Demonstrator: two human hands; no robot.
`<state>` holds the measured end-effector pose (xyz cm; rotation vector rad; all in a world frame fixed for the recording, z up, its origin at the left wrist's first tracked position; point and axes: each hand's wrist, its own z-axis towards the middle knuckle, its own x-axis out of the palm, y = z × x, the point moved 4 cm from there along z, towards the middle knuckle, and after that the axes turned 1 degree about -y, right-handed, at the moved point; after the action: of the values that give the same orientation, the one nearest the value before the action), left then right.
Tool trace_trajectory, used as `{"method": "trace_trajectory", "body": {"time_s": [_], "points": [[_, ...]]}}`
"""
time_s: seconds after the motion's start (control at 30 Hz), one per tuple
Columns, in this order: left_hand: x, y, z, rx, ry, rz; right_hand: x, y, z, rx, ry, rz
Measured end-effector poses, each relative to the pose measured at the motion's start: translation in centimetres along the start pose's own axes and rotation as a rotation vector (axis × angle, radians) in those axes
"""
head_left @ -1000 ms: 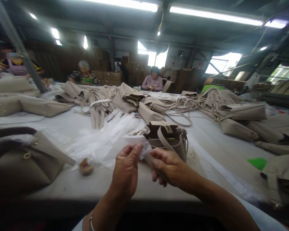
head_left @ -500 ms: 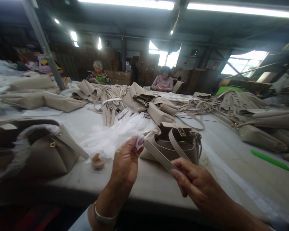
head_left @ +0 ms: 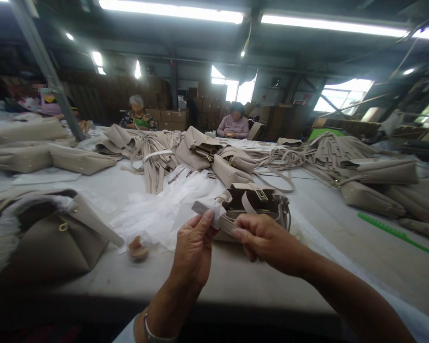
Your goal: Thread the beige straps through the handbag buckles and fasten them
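A beige handbag strap (head_left: 227,224) runs slantwise between my hands, and its flat end sticks out past a thin white sleeve (head_left: 219,210) around it. My left hand (head_left: 193,250) pinches the sleeve and the strap near that end, thumb on top. My right hand (head_left: 271,243) is closed around the strap farther along. Just behind my hands stands an open beige handbag (head_left: 248,187) with a gold clasp plate (head_left: 261,194). A heap of white wrapping sleeves (head_left: 157,205) lies on the table beyond my left hand.
Another handbag (head_left: 62,252) with a wrapped handle stands at left, near a small brown roll (head_left: 138,250). More bags (head_left: 191,147) and bundled straps (head_left: 155,166) lie across the table. A green strip (head_left: 396,233) is at right. Several people sit beyond the table.
The strap's end has passed through the white sleeve and now shows on its left side. My right hand has moved left, closer to my left hand. The view has shifted slightly right.
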<state>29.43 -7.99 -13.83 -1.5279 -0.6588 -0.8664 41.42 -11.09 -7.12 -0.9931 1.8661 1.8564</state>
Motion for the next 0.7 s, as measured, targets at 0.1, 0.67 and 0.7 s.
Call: {"method": "trace_trajectory", "body": {"time_s": [0.1,0.67,0.7], "points": [[1.2,-0.7,0.5,0.019,0.032,0.004,-1.0,1.0,1.6,-0.009,0.041,0.111],[3.1,-8.2,6.7,0.317,-0.163,-0.109,-1.3,-0.3,1.3,-0.397,-0.026,-0.285],[3.2,-8.8,7.0,0.348,-0.154,-0.114,-1.4,-0.4,2.0,-0.379,-0.042,-0.191]]}}
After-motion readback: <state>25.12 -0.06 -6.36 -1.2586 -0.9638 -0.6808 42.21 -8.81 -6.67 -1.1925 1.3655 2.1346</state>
